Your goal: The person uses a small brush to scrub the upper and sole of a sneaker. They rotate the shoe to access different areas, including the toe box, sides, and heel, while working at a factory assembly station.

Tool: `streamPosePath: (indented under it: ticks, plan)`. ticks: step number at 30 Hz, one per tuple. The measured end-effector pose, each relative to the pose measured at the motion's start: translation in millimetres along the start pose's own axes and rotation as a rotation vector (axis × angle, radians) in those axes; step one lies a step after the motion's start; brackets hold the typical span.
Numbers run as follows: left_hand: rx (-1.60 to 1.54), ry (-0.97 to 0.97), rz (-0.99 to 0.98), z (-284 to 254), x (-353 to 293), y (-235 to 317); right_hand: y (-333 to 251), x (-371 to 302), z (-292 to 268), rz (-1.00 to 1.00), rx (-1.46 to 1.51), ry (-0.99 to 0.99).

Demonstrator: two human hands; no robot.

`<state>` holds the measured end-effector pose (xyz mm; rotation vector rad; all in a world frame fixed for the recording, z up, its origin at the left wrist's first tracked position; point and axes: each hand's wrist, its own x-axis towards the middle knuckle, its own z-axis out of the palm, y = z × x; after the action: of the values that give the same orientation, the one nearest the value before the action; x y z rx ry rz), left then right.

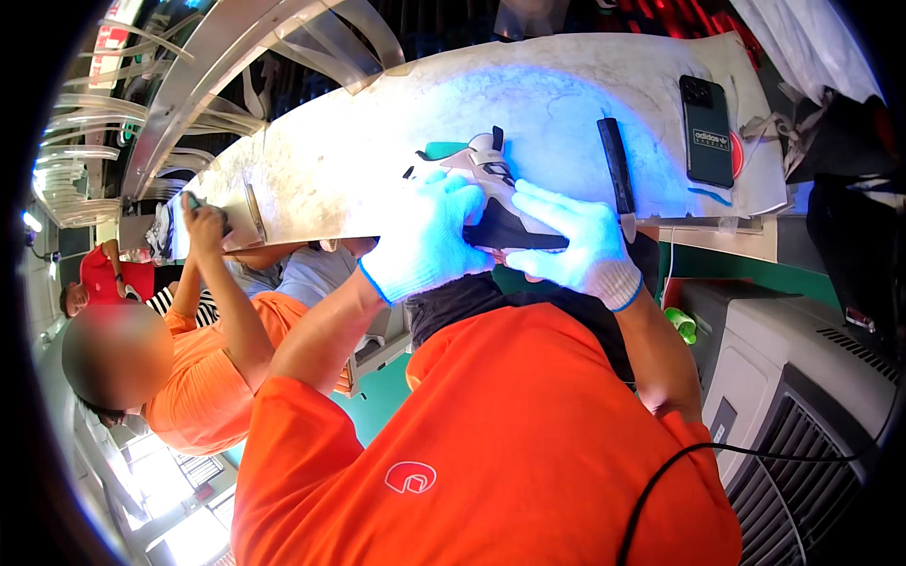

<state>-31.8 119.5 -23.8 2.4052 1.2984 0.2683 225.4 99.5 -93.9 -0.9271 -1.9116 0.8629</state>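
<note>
A grey, black and white sneaker (493,170) lies at the near edge of the worktable, lit by blue light. My gloved left hand (427,236) grips its left side, the fingers bent over it. On its right side, my gloved right hand (578,241) lays straight fingers along the upper, with the thumb lower down near the dark panel (505,229). Both gloves are white knit with blue-edged cuffs. The shoe's underside and part of its left side are hidden. A teal patch (445,149) shows behind the shoe.
A long black tool (616,165) lies right of my hands, a dark phone (708,132) farther right. The pale worktable (321,141) carries a curved strip (255,212) on the left. A co-worker in orange (222,368) holds a dark object there. A black cable (736,448) crosses lower right.
</note>
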Motion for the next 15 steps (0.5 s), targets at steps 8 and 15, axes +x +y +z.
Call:
streamPosePath:
  ticks: [8, 15]
  plan:
    - [-0.070, 0.050, -0.037, 1, 2, -3, 6, 7, -3, -0.006, 0.004, -0.028]
    - [-0.121, 0.088, -0.074, -5, 5, -1, 1, 13, -8, -0.012, 0.000, -0.052]
